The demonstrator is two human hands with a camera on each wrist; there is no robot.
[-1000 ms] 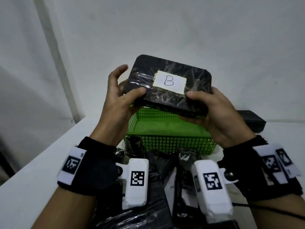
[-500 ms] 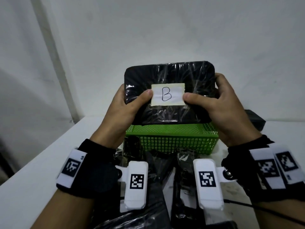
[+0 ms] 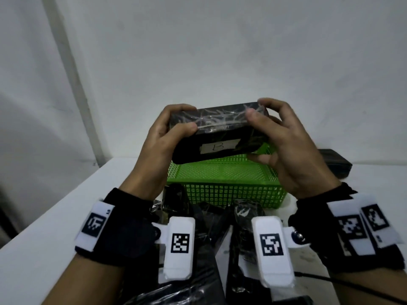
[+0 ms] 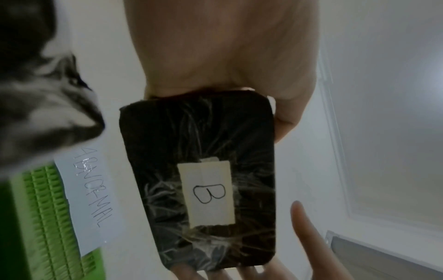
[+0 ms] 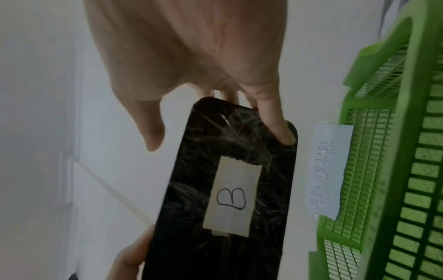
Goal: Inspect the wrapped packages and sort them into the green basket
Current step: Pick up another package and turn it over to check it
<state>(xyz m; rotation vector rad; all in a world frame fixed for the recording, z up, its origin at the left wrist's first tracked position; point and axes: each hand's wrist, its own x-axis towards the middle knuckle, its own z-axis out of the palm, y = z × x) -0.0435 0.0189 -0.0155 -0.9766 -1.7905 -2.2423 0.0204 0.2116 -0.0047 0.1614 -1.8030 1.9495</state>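
A black package (image 3: 218, 130) wrapped in crinkled clear film, with a paper label marked "B" (image 3: 220, 147), is held in the air above the green basket (image 3: 226, 183). My left hand (image 3: 167, 133) grips its left end and my right hand (image 3: 275, 133) grips its right end. The package is tipped so its long edge faces up and the label (image 4: 207, 193) faces down toward my wrists. Both wrist views show the label (image 5: 233, 195) and the package face (image 4: 199, 180). The basket (image 5: 395, 170) carries a white tag reading "ABNORMAL" (image 5: 328, 170).
Several more black wrapped packages (image 3: 204, 219) lie heaped on the white table (image 3: 44, 238) in front of the basket, between my wrists. Another dark package (image 3: 334, 164) sits at the back right. A white wall stands close behind the table.
The package has rolled forward: its labelled face, which faced me upright, now tilts downward and its long edge is on top. Both hands shifted their hold to its ends.
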